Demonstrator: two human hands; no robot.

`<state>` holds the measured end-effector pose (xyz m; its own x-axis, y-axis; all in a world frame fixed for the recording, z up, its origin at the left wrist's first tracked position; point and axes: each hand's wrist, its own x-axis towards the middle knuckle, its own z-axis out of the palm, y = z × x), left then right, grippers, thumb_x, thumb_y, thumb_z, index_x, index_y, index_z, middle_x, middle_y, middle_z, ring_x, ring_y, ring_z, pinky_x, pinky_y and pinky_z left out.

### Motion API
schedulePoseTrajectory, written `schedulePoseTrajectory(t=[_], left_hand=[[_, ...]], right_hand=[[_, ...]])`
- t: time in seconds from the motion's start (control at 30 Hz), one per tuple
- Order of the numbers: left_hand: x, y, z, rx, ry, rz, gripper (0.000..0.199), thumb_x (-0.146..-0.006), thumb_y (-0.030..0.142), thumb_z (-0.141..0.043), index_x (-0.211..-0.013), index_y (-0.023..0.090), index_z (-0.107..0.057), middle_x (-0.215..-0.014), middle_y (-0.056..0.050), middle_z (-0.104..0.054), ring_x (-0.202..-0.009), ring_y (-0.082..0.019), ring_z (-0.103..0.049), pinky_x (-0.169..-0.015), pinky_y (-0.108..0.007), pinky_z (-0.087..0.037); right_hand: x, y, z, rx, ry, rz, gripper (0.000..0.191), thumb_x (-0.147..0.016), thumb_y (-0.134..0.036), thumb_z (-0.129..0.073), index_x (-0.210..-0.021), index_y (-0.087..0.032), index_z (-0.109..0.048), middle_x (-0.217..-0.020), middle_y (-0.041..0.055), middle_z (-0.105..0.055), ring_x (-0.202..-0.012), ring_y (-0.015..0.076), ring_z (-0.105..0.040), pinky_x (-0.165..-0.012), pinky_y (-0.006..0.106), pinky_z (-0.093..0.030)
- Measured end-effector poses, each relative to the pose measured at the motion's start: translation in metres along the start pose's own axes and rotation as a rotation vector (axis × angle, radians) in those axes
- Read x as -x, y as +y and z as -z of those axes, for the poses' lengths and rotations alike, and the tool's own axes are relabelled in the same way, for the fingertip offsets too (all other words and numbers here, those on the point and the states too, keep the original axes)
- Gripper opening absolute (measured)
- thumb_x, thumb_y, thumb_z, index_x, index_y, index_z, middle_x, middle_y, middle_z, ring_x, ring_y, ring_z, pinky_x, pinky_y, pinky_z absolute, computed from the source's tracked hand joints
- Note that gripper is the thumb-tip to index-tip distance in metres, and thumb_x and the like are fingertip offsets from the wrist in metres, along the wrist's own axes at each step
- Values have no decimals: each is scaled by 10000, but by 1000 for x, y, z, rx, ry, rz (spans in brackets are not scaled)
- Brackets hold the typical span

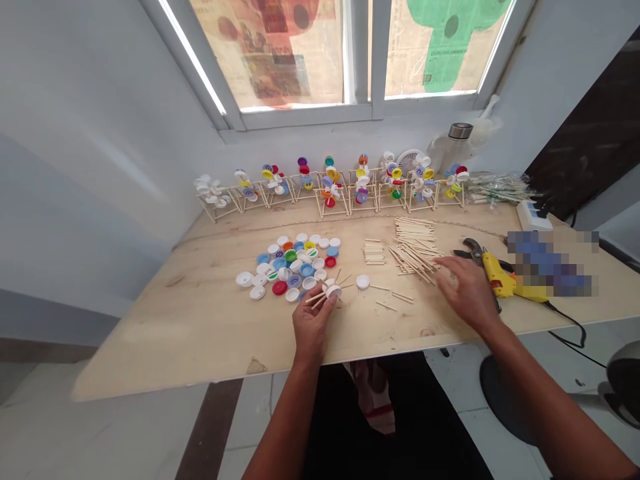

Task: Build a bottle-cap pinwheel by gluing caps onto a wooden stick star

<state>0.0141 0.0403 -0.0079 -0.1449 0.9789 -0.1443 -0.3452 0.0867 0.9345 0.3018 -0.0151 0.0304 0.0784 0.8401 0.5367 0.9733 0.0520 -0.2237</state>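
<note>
My left hand [313,321] is closed on a hub of thin wooden sticks, with a white bottle cap [334,291] fixed to it and sticks spreading out like spokes. Beside it lies a heap of bottle caps [294,281] in white, blue, red, green and orange. One white cap [363,282] rests apart, close to a few short loose sticks [387,306]. At the right edge of a pile of wooden sticks [413,259], my right hand [467,292] reaches in with thumb and forefinger apart. No stick shows in its grasp.
Right of my right hand lie a yellow glue gun [500,275] and dark-handled cutters [473,250]. A row of stick stands with cap pinwheels [331,190] lines the back. Behind are a steel-lidded bottle [460,131], bagged sticks [497,188] and a white power strip [534,217].
</note>
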Motion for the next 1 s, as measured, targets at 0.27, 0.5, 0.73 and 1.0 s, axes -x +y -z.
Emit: schedulePoseTrajectory(t=[0.27, 0.5, 0.73, 1.0], left_hand=[[-1, -1, 0, -22, -26, -30, 458, -553, 266, -820, -962, 135, -659, -879, -73, -728, -814, -185, -679, -793, -311, -521], [0, -1, -1, 10, -27, -36, 472, -549, 284, -821, -971, 138, -666, -878, -67, -728, -792, -171, -678, -772, -288, -515], [0, 2, -2, 10, -35, -30, 455, -540, 287, -825, -943, 141, -671, -863, -63, -729, -789, -174, -674, -769, -299, -514], [0, 3, -1, 35, -34, -16, 442, -538, 278, -823, -928, 142, -666, -871, -63, -729, -798, -175, -674, -766, -292, -513]], right_hand=[[47, 98, 50, 426, -122, -151, 388, -788, -207, -439, -1145, -145, -577, -1171, 140, -616, -1035, 283, -560, -848, 399, -421], [50, 117, 49, 490, -284, -117, 435, -765, -194, -428, -1184, -177, -547, -1260, 147, -566, -1072, 299, -535, -782, 436, -411], [51, 139, 43, 406, -231, -10, 340, -721, -305, -434, -1039, -269, -551, -1088, 184, -620, -958, 388, -556, -693, 490, -370], [44, 129, 46, 520, -259, -130, 252, -713, -295, -493, -957, -255, -541, -1010, 178, -642, -909, 321, -587, -700, 437, -382]])
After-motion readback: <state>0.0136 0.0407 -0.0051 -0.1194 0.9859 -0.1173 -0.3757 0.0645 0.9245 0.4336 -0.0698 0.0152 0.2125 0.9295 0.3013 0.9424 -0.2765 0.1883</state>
